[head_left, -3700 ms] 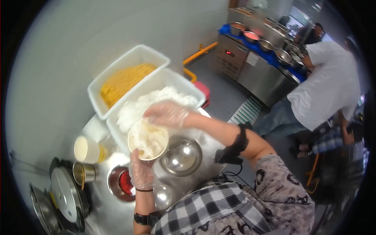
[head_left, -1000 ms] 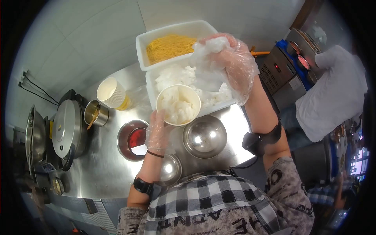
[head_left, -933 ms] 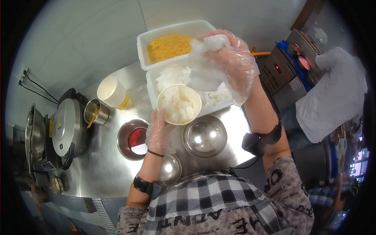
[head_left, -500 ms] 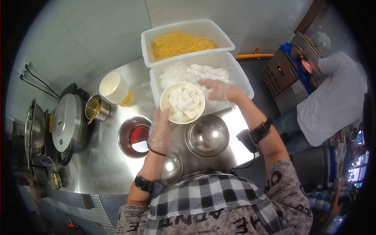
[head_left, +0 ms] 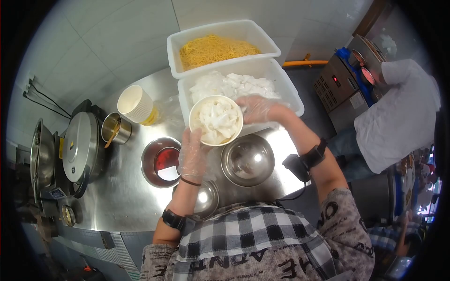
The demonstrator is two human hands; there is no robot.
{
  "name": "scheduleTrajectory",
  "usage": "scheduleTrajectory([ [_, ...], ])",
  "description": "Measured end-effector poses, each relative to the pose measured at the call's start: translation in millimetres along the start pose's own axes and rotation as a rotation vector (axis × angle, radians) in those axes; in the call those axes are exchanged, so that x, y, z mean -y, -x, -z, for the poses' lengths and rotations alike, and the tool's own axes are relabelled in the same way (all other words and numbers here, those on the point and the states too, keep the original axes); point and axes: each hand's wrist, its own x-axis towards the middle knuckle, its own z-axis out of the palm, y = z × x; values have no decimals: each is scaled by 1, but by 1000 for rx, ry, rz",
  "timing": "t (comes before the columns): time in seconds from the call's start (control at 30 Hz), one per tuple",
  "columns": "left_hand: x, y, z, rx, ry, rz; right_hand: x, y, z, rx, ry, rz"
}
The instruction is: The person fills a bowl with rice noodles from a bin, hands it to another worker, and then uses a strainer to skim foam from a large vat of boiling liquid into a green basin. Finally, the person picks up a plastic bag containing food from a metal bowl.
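Two hands of yours, both in thin clear plastic gloves, work close together in the head view. Your left hand point(head_left: 192, 157) holds a round cream-white paper cup point(head_left: 234, 136), thumb and fingers closed on its near left side. That cup is held above the brushed stainless-steel table point(head_left: 117, 199), and in view it covers the near left corner of a rectangular translucent white plastic tub point(head_left: 284, 88) by the table's far right corner. Glossy, soft-looking white pieces point(head_left: 216, 117) fill the cup to about its rim. Your right hand point(head_left: 257, 108) is at the cup's far right rim, fingers loosely curved; I cannot tell whether they press on it or hold anything.

Should your left fingers squeeze harder, the paper wall could buckle and push pieces over the rim, since the heap seems to sit so high. Tilting toward you could drop some into the shiny round steel bowl point(head_left: 247, 161) near the table's right edge, or onto the tabletop beside it. Slick gloves could let the cup slide. Swinging your left forearm outward might knock the round steel bowl with red contents point(head_left: 149, 161), just beside your wrist.
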Motion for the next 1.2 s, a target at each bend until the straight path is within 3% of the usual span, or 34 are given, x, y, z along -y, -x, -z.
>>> scheduleTrajectory([
  [0.07, -1, -1, 2, -19, -7, -9, 4, -3, -4, 223, 8, -165],
  [0.3, 1, 0, 1, -48, 99, -52, 15, -14, 29, 372, 251, -421],
  [0.37, 1, 0, 0, -74, 54, -48, 32, -2, 37, 398, -479, -374],
  [0.5, 3, -1, 8, -29, 121, -35, -16, -18, 35, 195, -409, -501],
  [0.57, 9, 2, 18, 55, -402, -274, -82, -9, 3, 204, 427, -331],
  [0.6, 10, 6, 19, 75, -574, -356, -97, 2, -14, 205, 425, -334],
  [0.67, -2, 11, 7, -43, -104, -58, -123, 17, -40, 339, 485, -610],
  [0.7, -1, 10, 6, -44, -96, -61, -144, 16, -45, 341, 492, -607],
  [0.8, 2, 9, 7, -60, 5, -53, -157, 11, -32, 266, 902, -291],
  [0.87, 3, 7, 8, -42, -14, -71, -83, 6, 29, -49, 17, -752],
  [1.0, 6, -4, 7, -43, 1, -78, -41, -14, 77, -85, -101, -711],
  [1.07, 4, -4, 8, -37, 13, -39, -6, -15, 86, -214, -324, -594],
  [1.2, 6, -6, 8, -55, -81, -42, 30, -25, 64, -91, -283, -512],
])
